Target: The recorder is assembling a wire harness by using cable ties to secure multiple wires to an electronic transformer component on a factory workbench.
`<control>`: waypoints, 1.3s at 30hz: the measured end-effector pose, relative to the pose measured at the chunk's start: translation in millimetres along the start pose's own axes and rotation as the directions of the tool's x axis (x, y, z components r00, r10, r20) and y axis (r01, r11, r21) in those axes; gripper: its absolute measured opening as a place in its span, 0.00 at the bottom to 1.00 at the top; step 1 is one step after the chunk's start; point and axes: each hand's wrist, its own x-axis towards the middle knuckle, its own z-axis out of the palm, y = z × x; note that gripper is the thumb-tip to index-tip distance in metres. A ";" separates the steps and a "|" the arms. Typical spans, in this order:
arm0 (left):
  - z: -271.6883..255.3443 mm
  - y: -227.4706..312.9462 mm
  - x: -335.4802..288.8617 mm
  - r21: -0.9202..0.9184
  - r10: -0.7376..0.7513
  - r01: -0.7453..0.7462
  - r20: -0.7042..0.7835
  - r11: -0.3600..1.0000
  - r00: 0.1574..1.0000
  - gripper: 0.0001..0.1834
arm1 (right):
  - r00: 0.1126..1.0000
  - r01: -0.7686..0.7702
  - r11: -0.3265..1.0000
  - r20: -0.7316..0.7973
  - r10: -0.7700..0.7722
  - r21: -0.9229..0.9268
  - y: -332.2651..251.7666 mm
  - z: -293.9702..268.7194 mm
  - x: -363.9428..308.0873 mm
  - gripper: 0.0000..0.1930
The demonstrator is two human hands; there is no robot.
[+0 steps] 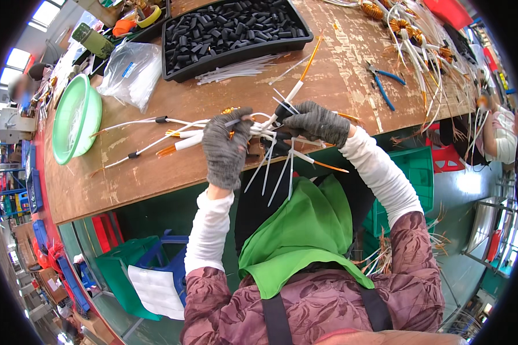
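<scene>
A wire harness (193, 141) of white cables with bare copper ends lies across the near edge of the bench. My left hand (227, 148), in a grey knit glove, is closed round its middle, where a bit of copper coil shows. My right hand (318, 123), gloved alike, pinches the harness beside a black sleeve (282, 112); its fingertips are partly hidden. White cable ties (277, 179) are fastened on the bundle, their long tails hanging past the bench edge. Short black tubes (162, 119) sit on two thin leads at the left.
Beyond my hands stands a black tray (181, 70) of black tube pieces, with loose cable ties (236, 70) along it. A green basin (92, 115) and clear plastic bag (133, 72) are left. Blue-handled pliers (384, 86) and coiled harnesses (406, 34) lie right. Another person (501, 132) sits far right.
</scene>
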 end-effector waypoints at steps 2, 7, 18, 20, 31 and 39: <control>-1.4 10.9 -11.8 -0.004 -0.006 0.007 0.134 1.000 0.991 0.07 | 1.000 0.015 0.997 0.023 -0.016 0.070 5.1 -4.3 -0.7 0.09; 4.8 21.7 -21.9 0.026 0.046 -0.052 0.183 0.998 0.982 0.10 | 0.998 -0.054 0.987 0.042 0.048 0.153 13.8 -8.9 1.7 0.10; 39.4 -12.1 -7.4 0.584 0.551 -0.388 -0.123 0.713 0.826 0.09 | 0.996 -0.088 0.974 0.051 0.079 0.209 -7.1 0.5 -17.2 0.11; 39.5 -12.9 -8.2 0.577 0.544 -0.381 -0.132 0.722 0.829 0.09 | 0.994 -0.101 0.975 0.064 0.090 0.200 -7.9 0.4 -17.5 0.11; 37.9 -7.2 -21.2 0.427 0.480 -0.435 0.003 0.793 0.877 0.12 | 0.981 0.191 0.967 -0.003 -0.194 -0.169 -4.1 12.8 -21.6 0.13; 33.4 0.7 -19.5 0.566 0.661 -0.614 0.152 0.551 0.734 0.15 | 0.897 0.435 0.861 0.046 -0.439 -0.262 -0.3 13.8 -22.5 0.14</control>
